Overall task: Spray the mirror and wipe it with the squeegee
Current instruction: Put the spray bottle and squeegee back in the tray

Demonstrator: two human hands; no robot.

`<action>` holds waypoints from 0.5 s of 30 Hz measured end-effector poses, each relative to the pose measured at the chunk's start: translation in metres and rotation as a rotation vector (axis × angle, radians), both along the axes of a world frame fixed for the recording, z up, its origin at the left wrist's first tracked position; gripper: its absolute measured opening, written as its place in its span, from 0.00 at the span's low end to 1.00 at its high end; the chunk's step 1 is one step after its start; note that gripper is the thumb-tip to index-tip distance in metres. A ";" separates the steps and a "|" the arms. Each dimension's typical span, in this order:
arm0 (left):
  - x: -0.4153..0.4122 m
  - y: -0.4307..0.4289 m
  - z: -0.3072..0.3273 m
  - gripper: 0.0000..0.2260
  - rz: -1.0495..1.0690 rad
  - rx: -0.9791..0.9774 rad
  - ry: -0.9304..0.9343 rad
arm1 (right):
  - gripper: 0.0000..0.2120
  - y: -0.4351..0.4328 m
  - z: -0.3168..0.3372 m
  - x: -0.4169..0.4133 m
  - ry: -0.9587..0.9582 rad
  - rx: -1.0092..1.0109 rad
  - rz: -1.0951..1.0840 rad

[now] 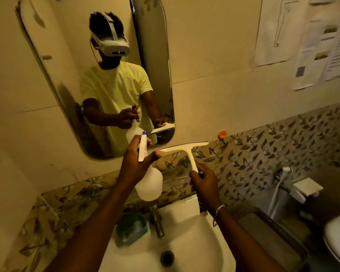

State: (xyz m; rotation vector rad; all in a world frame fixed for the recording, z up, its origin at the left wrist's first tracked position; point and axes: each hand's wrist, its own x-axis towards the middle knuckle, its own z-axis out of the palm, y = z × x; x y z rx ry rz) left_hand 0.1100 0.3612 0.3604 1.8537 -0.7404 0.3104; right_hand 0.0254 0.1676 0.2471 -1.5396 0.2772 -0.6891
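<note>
Plainly, the mirror (98, 79) hung above the washbasin (185, 242). Below its lower edge, the left hand (134, 163) gripped the spray bottle (148, 183) and the right hand (203, 182) clasped the squeegee (186, 149). Aimed that low, mist would likely drift past the glass.

One rounded wall mirror (98, 75), one white plastic spray bottle (148, 183), one white T-shaped squeegee (186, 149), one white ceramic basin (185, 242), two bare hands, left (137, 161) and right (203, 181).

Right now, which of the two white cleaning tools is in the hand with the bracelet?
The squeegee, held by its handle in the right hand. The spray bottle is in the left hand, which has no bracelet.
</note>
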 end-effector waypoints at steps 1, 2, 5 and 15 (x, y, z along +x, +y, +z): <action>-0.002 -0.007 -0.001 0.48 -0.010 0.013 0.001 | 0.12 -0.006 0.000 -0.003 -0.013 -0.019 0.004; -0.004 -0.016 -0.002 0.48 -0.022 0.026 0.002 | 0.13 -0.013 0.000 -0.007 -0.024 -0.038 0.002; -0.006 -0.042 -0.006 0.46 -0.082 0.051 -0.003 | 0.20 -0.034 -0.003 -0.018 -0.030 -0.039 -0.026; -0.020 -0.137 -0.053 0.30 -0.212 0.156 0.130 | 0.22 -0.115 -0.035 -0.068 0.046 -0.021 -0.227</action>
